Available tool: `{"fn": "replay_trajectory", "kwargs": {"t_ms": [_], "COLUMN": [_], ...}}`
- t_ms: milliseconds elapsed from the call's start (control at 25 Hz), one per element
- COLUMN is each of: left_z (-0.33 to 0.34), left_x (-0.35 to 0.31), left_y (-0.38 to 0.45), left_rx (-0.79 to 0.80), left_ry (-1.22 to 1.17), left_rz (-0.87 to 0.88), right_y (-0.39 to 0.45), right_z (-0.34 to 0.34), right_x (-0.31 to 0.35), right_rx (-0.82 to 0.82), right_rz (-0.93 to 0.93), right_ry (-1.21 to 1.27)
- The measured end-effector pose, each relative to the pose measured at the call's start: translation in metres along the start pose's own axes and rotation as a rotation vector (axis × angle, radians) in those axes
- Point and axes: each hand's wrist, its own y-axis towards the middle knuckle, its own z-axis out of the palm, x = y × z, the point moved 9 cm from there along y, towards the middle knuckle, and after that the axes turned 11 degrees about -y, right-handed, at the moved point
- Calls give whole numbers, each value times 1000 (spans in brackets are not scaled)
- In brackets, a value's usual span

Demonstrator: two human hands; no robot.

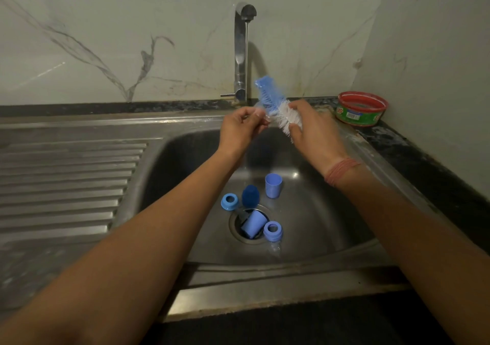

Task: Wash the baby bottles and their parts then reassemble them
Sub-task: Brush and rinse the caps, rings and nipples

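Right grip [310, 124]: fingers curled round the white bristle part of the bottle brush [275, 106]. Left grip [242, 126]: pinching something small and clear at the brush's lower end, likely a teat; too blurred to confirm. Both are held over the sink's [331, 225] back edge, just in front of the tap [241, 50], with water running.

Brush's long axis is tilted: blue head up and back-left toward the tap, bristles down and right into the right grip.

Progress looks early. Parts sit loose in the basin: 2 blue collar rings [229, 201] [273, 230], a dark blue sponge tip [250, 196], 1 cap upright [273, 185], 1 cap on its side [254, 224] over the drain [249, 225], and a clear part [274, 249] near the front edge. Nothing is reassembled. A soap tub [360, 108] sits on the table at the back-right corner.
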Motion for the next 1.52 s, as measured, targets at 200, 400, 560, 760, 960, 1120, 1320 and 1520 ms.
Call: {"fn": "replay_trajectory", "kwargs": {"t_ms": [200, 400, 560, 760, 960, 1120, 1320, 1520], "left_z": [-36, 10, 32, -3, -50, -72, -26, -14], "left_x": [-5, 4, 3, 0, -3, 0, 9, 1], "left_y": [4, -7, -15, -4, -2, -1, 1, -3], "left_rx": [-222, 95, 246, -83, -434, -539, -215, -180], "left_ry": [-1, 20, 181, 29, -168, -399, -417, -324], "left_rz": [47, -31, 28, 17, -18, -44, -147, -74], "right_y": [-9, -1, 4, -4, -17, -23, -11, -4], "right_z": [11, 5, 3, 6, 18, 18, 13, 14], "right_x": [25, 2, -9, 10, 40, 49, 25, 9], "right_rx": [32, 19, 6, 56, 105, 102, 51, 36], "right_rz": [-101, -14, 32, -8, -134, -178, -96, -69], "right_ry": [9, -3, -27, 23, 7, 9, -17, -41]}}
